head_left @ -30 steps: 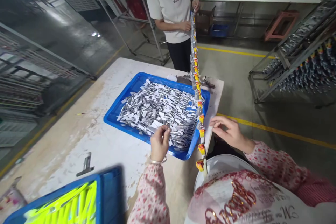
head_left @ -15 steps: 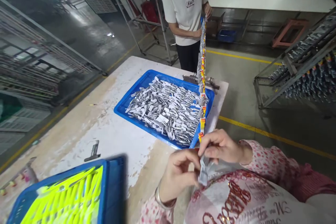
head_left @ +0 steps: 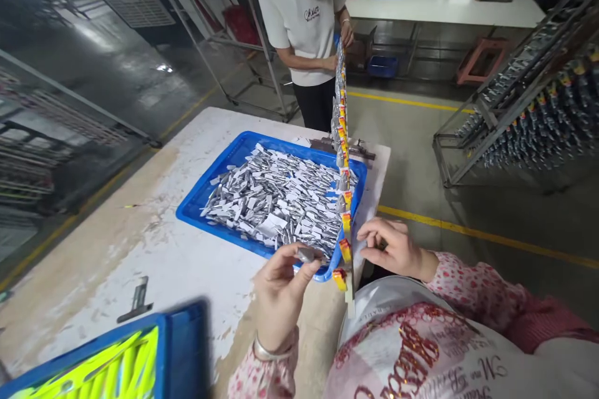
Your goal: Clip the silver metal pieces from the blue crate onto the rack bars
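I see 1 worn white table [head_left: 178,268] carrying 2 blue containers: a blue tray [head_left: 199,196] heaped with silver sachets [head_left: 276,196], and a nearer blue crate [head_left: 185,349]. Between them lies a small metal piece [head_left: 135,302], possibly a clip.

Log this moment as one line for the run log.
left hand: pinches silver sachet over near rim of blue tray | right hand: at near end of sachet strip, grip unclear | co-worker: holds far end

sachets [head_left: 281,199] in tray [head_left: 201,212] — on table [head_left: 163,262]
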`<state>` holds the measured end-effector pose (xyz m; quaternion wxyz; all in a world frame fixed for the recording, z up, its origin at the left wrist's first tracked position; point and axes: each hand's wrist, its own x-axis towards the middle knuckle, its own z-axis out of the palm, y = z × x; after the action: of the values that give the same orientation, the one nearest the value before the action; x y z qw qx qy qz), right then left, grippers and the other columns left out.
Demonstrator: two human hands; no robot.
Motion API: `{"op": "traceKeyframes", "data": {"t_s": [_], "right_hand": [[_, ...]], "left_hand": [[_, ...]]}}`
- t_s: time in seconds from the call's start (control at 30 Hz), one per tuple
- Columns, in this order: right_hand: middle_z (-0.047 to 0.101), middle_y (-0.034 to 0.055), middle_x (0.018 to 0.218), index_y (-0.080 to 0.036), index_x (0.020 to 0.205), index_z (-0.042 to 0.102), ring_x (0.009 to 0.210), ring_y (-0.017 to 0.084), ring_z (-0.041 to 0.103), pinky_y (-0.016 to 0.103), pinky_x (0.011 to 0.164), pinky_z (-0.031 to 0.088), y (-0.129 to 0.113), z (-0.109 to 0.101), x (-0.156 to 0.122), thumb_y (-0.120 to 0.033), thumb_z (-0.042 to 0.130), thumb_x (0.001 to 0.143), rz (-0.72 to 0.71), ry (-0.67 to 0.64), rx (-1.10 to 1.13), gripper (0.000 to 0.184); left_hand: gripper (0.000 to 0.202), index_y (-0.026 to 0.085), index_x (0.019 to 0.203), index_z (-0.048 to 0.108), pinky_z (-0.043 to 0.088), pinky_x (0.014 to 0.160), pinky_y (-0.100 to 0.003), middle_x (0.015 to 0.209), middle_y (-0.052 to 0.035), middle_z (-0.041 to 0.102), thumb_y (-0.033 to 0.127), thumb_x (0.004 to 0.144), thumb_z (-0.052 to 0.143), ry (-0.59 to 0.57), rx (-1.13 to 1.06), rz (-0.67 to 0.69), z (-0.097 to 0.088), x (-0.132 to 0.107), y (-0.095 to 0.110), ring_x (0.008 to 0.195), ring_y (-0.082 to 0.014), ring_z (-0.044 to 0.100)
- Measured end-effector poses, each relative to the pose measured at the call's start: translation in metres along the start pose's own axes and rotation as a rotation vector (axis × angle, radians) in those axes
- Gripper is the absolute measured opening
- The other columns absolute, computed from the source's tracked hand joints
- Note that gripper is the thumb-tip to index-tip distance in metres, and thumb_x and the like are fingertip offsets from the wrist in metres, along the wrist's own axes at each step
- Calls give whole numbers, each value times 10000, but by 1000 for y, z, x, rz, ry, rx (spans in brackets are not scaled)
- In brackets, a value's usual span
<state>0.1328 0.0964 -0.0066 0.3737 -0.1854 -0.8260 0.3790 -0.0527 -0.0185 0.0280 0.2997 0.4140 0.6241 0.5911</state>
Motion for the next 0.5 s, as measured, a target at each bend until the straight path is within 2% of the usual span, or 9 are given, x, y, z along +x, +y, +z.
{"op": "traceKeyframes", "data": {"t_s": [0.1,0.2,0.37,0.5], "right_hand": [[672,60,878,-160,1077,578,709,145,627,253,682,490,17,17,-11,-484,567,882,61,-202,-154,378],[684,66,921,-162,1095,587,751,167,651,250,670,484,28,38,-12,-509,589,861,121,-330,-191,419],[693,67,860,-146,977,616,799,192,669,259,691,484,46,56,-11,-495,632,835,43,-413,-204,377],[704,78,847,-140,954,621,786,192,679,270,704,486,53,59,-14,-479,605,862,3,-377,-230,352]], "left_hand": [[128,182,760,641,527,629,-204,725,10,680,204,708,755,-4,-172,-82,5,6,-17,682,-122,636],[162,175,752,641,524,625,-200,730,10,676,207,676,780,12,-197,-89,10,9,-27,686,-120,633],[182,163,749,645,521,607,-211,718,6,671,230,660,790,48,-68,-66,8,10,-29,660,-124,627],[184,166,747,654,513,603,-219,706,0,682,247,656,793,21,62,-48,6,10,-29,651,-131,624]]}}
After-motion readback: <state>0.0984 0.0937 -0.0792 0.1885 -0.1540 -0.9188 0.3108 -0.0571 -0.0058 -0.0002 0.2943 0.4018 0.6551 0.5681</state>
